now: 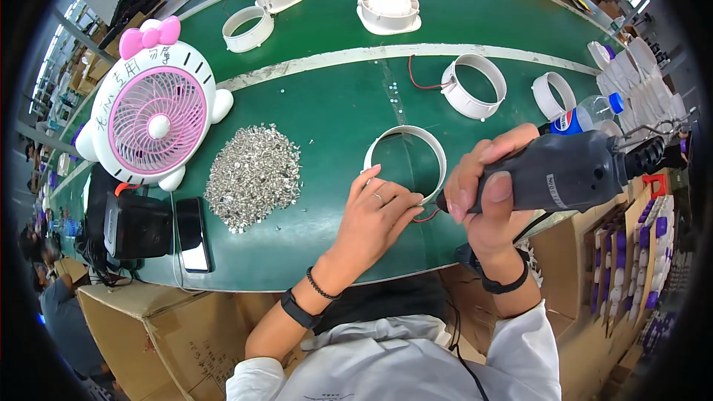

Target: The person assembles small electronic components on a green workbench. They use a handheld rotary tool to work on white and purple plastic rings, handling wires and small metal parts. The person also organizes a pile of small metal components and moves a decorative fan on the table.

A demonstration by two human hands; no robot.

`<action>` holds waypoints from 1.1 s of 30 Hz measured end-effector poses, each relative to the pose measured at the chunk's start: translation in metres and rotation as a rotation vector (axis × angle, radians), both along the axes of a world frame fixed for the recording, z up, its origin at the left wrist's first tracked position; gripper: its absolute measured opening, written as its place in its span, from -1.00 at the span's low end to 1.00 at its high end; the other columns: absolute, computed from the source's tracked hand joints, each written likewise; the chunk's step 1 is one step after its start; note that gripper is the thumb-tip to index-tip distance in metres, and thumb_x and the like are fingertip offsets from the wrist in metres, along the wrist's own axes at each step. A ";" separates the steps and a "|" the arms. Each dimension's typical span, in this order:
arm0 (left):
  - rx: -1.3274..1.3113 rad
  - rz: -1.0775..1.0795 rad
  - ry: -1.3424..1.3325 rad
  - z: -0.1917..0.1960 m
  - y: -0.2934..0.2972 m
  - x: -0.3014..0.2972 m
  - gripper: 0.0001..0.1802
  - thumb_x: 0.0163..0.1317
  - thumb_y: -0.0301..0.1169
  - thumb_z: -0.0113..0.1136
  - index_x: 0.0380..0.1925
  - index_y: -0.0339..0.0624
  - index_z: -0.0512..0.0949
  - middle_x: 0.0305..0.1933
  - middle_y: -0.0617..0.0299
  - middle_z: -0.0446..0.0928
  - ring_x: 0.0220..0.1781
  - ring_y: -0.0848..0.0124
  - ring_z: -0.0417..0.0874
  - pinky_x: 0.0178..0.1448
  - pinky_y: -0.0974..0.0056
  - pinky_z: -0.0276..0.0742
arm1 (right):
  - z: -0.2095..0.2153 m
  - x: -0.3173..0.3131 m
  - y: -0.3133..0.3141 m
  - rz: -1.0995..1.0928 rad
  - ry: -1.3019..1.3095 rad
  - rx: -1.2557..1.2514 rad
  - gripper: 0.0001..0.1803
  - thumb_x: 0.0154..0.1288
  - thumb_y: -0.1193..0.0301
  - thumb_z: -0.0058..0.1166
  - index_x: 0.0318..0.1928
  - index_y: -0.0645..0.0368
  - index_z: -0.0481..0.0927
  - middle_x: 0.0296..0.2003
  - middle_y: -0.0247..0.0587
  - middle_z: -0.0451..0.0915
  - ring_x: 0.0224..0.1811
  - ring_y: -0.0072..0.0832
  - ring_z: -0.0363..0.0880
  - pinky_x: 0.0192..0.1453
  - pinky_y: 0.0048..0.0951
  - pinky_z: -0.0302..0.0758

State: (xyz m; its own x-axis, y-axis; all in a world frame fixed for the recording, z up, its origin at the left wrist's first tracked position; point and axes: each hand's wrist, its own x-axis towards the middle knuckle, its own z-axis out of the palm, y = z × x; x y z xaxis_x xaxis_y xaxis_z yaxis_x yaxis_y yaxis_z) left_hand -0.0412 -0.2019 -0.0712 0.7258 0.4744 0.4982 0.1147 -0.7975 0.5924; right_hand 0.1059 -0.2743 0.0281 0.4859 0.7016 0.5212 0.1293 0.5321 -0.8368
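A white plastic ring (429,139) with a short red wire stands on the green table in front of me. My left hand (377,214) is closed on its near left rim, fingertips pinching the wall. In my right hand (489,186) is a black electric screwdriver (553,177), held nearly level with its tip pointing left at the ring's near right edge. Whether the tip touches the ring is hidden by my fingers. Left of the ring lies a heap of small silver screws (254,175).
A white-and-pink fan (158,126), a phone (192,234) and a black box (137,226) are at the left. More white rings (475,87) and round white housings (388,10) stand farther back. A bottle (587,115) lies at the right beside stacked white parts (642,82).
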 end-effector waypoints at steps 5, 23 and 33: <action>-0.016 -0.001 -0.004 0.000 0.000 -0.001 -0.80 0.26 -0.38 0.45 -0.10 -0.05 0.77 -0.22 0.34 0.64 -0.06 0.31 0.65 0.56 -0.05 0.33 | -0.009 -0.003 0.002 -0.004 0.002 -0.037 -0.46 0.51 -0.02 0.24 -0.03 0.14 0.29 -0.60 -0.35 0.39 -0.74 -0.61 0.32 -0.65 -0.54 0.35; -0.021 -0.017 -0.080 -0.003 -0.002 0.000 -0.72 0.22 -0.44 0.48 -0.05 -0.05 0.74 -0.03 0.33 0.66 0.06 0.27 0.67 0.60 -0.24 0.33 | -0.011 -0.008 -0.001 0.031 0.042 0.076 -0.54 0.46 0.31 0.33 -0.01 0.24 0.28 -0.53 -0.25 0.52 -0.60 -0.62 0.43 -0.55 -0.57 0.45; -0.198 0.099 -0.089 0.028 0.004 -0.018 -0.63 0.20 -0.49 0.49 0.03 -0.10 0.71 0.32 0.12 0.58 0.42 0.01 0.56 0.52 -0.15 0.44 | -0.002 -0.020 0.007 0.031 0.039 0.120 -0.48 0.50 0.13 0.30 0.01 0.19 0.26 -0.58 -0.32 0.47 -0.64 -0.62 0.42 -0.57 -0.57 0.38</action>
